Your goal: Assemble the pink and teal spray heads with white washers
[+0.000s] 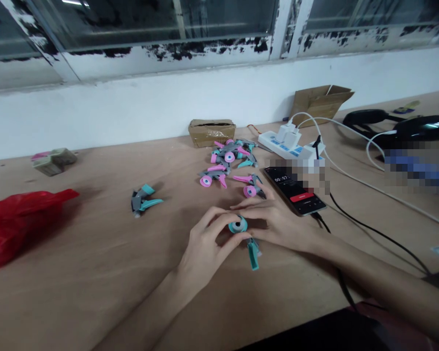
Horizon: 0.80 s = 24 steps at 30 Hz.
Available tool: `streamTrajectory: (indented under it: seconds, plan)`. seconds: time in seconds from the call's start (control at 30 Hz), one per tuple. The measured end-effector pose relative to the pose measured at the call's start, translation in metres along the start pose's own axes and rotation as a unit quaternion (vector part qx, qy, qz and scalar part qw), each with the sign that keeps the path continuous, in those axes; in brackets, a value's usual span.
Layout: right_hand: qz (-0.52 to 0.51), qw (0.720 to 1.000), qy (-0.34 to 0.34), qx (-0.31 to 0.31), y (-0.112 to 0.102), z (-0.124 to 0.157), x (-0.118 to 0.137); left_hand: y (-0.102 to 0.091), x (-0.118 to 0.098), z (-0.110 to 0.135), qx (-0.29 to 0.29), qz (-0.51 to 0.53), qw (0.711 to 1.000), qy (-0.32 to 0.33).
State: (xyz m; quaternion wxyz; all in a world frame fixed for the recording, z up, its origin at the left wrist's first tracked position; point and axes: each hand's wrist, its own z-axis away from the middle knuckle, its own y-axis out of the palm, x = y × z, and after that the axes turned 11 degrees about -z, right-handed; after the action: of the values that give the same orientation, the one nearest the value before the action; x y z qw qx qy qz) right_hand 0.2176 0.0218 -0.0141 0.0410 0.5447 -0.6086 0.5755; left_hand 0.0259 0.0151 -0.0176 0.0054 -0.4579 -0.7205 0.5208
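Between my two hands is a teal and grey trigger spray head [253,254], its round teal collar [235,225] facing me and its teal lever pointing down. My left hand [207,243] pinches the collar's left side between thumb and fingers. From the other side, my right hand [274,222] wraps its fingers round the grey body, which they partly hide. Just beyond the right fingers lies a pink and grey spray head [250,190]. Another teal and grey spray head [142,200] rests on the table to the left of my hands.
Several pink and teal spray heads are piled [229,157] before a small cardboard box [212,132]. A phone [294,192], a white power strip [278,144] with cables and a larger box [318,105] stand right. A red plastic bag [18,219] and greenish blocks [54,162] lie left.
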Motion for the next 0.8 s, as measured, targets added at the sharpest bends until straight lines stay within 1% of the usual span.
streamTrajectory:
  seconds: [0.07, 0.17, 0.4, 0.5, 0.67, 0.8]
  plan:
    - [-0.027, 0.999, -0.001, 0.018, -0.0001, -0.001, 0.0011, -0.0013, -0.0004, -0.0013, 0.012, -0.006, 1.0, 0.003]
    - [-0.056, 0.998, 0.002, 0.021, 0.002, -0.0026, 0.0017, -0.0008, -0.0014, -0.0022, 0.021, -0.02, 1.0, -0.003]
    - [-0.065, 0.998, 0.015, -0.009, 0.0077, -0.0028, 0.0014, 0.0061, -0.0033, 0.002, -0.013, -0.018, 0.999, -0.032]
    - [-0.068, 0.997, 0.015, -0.025, 0.0073, -0.0017, 0.0004, 0.0067, -0.0031, 0.0042, -0.03, -0.011, 0.999, -0.024]
    - [-0.103, 0.994, 0.025, -0.028, 0.0059, -0.0007, -0.0001, 0.0058, -0.001, 0.0047, -0.047, -0.002, 0.999, 0.012]
    - [-0.133, 0.99, 0.037, -0.019, 0.0065, -0.0004, -0.0007, 0.0058, -0.0008, 0.0033, -0.042, -0.006, 0.999, 0.006]
